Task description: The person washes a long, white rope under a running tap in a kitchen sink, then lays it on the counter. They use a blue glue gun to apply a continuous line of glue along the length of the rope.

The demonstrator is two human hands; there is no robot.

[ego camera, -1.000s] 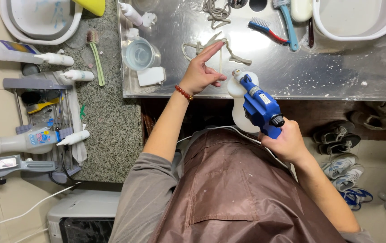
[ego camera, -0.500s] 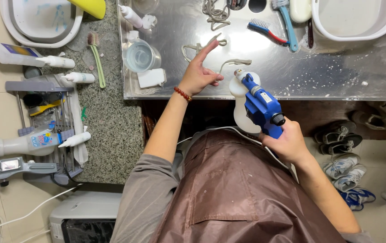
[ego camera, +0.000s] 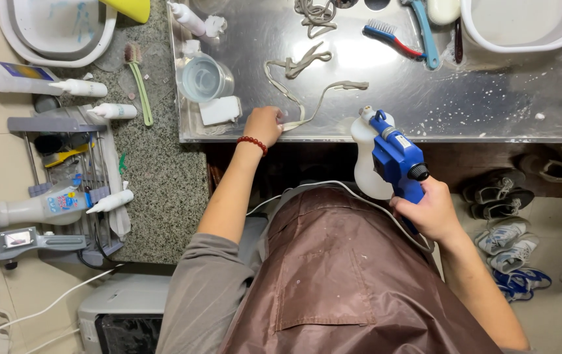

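Note:
My left hand (ego camera: pixel 264 124), with a red bead bracelet at the wrist, is closed on one end of a dirty beige shoelace (ego camera: pixel 307 101) at the front edge of the steel table (ego camera: pixel 490 98). The lace trails away over the wet metal. My right hand (ego camera: pixel 433 211) grips the handle of a blue electric sprayer (ego camera: pixel 395 156) with a white bottle (ego camera: pixel 366 160), held over the table's front edge with its nozzle toward the lace.
A second lace (ego camera: pixel 317 12), a blue brush (ego camera: pixel 391 36), a clear cup (ego camera: pixel 204 78) and a white basin (ego camera: pixel 523 26) lie on the table. Bottles, a green brush (ego camera: pixel 138 82) and a rack (ego camera: pixel 65 177) fill the left counter. Several shoes (ego camera: pixel 510 216) sit at right.
My left hand has pulled back from the middle of the table to its front edge and closed on the lace's end. The sprayer has stayed about where it was.

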